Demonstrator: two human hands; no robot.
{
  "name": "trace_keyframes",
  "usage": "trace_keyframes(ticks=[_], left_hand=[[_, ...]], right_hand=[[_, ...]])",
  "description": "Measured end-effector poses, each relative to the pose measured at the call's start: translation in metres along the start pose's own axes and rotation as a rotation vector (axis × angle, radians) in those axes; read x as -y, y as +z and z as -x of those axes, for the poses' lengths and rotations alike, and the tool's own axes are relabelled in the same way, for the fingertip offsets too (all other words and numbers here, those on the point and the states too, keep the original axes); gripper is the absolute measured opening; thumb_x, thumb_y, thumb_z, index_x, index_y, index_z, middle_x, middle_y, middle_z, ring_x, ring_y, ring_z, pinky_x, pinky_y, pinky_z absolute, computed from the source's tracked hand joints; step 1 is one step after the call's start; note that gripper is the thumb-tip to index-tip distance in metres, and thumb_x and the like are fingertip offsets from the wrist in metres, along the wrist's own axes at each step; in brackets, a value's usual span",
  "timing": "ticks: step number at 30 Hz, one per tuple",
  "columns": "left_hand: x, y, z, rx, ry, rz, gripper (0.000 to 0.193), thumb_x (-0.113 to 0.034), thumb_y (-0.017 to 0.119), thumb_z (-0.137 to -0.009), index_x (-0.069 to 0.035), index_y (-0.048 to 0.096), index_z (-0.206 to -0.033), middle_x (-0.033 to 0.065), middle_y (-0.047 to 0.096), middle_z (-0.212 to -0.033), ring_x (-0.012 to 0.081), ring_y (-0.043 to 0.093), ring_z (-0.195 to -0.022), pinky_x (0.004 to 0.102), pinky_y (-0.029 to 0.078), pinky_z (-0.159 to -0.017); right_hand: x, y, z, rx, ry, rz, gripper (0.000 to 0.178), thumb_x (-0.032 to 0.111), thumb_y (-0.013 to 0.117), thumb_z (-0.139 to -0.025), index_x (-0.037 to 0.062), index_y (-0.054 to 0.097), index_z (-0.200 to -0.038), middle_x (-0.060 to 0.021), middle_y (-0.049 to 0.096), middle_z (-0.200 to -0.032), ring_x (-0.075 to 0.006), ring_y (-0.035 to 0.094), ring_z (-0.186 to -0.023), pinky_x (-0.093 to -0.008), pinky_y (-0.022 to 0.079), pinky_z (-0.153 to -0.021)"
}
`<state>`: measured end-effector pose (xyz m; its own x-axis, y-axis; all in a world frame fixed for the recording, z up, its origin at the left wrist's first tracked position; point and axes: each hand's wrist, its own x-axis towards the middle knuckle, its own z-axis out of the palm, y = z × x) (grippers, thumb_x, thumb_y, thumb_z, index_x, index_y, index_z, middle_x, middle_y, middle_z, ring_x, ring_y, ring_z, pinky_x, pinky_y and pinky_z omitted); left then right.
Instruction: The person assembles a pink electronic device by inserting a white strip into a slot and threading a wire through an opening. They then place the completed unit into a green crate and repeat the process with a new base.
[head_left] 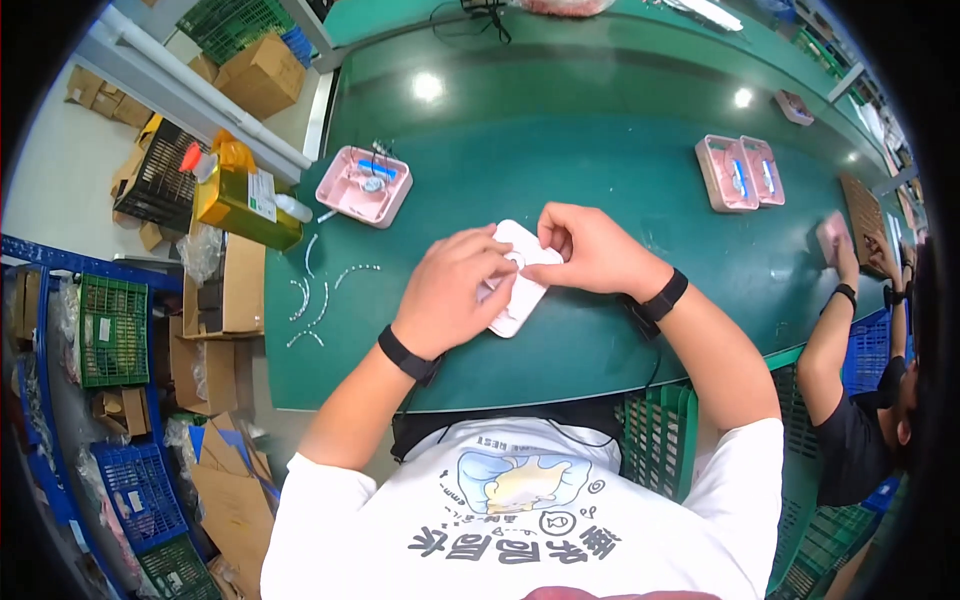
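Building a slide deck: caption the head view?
Left hand and right hand at a white rounded piece over a green table.

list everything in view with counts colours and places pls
Rounded flat plastic casing: one, white, under both hands
Rounded open plastic boxes: at least three, pink, table's left and right
Thin curved strips: several, white, table's left
Flat table: one, green, centre
Plastic jug: one, yellow, by table's left edge
Slatted plastic crates: several, green, blue and black, left and lower right
Cardboard boxes: several, brown, left
Other person: at least one, black top, far right
Left hand: one, at casing's left
Right hand: one, at casing's right
Wristbands: two, black, both wrists
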<state>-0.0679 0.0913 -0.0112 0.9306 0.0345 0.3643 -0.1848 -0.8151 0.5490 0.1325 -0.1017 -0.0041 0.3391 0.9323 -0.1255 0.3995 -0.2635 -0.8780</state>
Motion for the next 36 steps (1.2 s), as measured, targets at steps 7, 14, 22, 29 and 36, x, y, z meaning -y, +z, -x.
trace_keyframes(ticks=[7, 14, 22, 29, 36], left_hand=[[-0.024, 0.008, -0.005, -0.061, -0.124, -0.06, 0.01, -0.008, 0.087, -0.092, -0.004, 0.084, -0.099, 0.0131, 0.084, -0.118, 0.0393, 0.077, -0.128, 0.0463, 0.064, -0.103], [-0.032, 0.034, -0.003, -0.218, -0.134, -0.171, 0.012, -0.007, 0.085, -0.086, -0.004, 0.079, -0.097, 0.0123, 0.077, -0.103, 0.039, 0.079, -0.116, 0.0466, 0.066, -0.098], [-0.024, 0.021, -0.01, -0.118, -0.268, 0.012, 0.016, -0.006, 0.085, -0.085, -0.002, 0.079, -0.099, 0.0137, 0.075, -0.107, 0.039, 0.074, -0.109, 0.0443, 0.063, -0.101], [0.004, 0.002, -0.024, 0.062, -0.54, 0.323, 0.038, -0.016, 0.093, -0.087, -0.003, 0.074, -0.117, 0.0155, 0.066, -0.12, 0.0334, 0.069, -0.118, 0.0429, 0.058, -0.106], [-0.039, 0.004, 0.015, 0.032, -0.206, -0.109, 0.07, -0.025, 0.099, -0.083, -0.005, 0.068, -0.143, 0.0179, 0.069, -0.134, 0.0354, 0.07, -0.127, 0.0461, 0.058, -0.113]], right_hand=[[-0.011, 0.0, -0.002, 0.036, -0.085, -0.006, 0.038, 0.026, 0.095, -0.095, 0.0075, 0.062, -0.103, 0.0033, 0.059, -0.086, -0.0074, 0.055, -0.077, -0.0264, 0.049, -0.07], [-0.015, -0.001, 0.001, 0.059, -0.051, -0.085, 0.033, 0.023, 0.092, -0.098, 0.0077, 0.063, -0.102, 0.0044, 0.06, -0.087, -0.0053, 0.054, -0.078, -0.026, 0.048, -0.069], [-0.02, -0.001, -0.001, 0.056, -0.021, -0.135, 0.028, 0.02, 0.087, -0.102, 0.0075, 0.063, -0.099, 0.0053, 0.06, -0.086, -0.0051, 0.054, -0.076, -0.0257, 0.048, -0.069], [-0.014, -0.003, 0.0, 0.087, -0.051, -0.048, 0.026, 0.019, 0.086, -0.101, 0.0072, 0.063, -0.1, 0.0027, 0.063, -0.091, -0.0068, 0.057, -0.081, -0.0273, 0.051, -0.073], [-0.024, -0.001, 0.002, -0.011, -0.271, 0.026, 0.026, 0.018, 0.087, -0.096, 0.0061, 0.07, -0.112, -0.004, 0.071, -0.102, -0.0126, 0.067, -0.09, -0.0307, 0.056, -0.08]])
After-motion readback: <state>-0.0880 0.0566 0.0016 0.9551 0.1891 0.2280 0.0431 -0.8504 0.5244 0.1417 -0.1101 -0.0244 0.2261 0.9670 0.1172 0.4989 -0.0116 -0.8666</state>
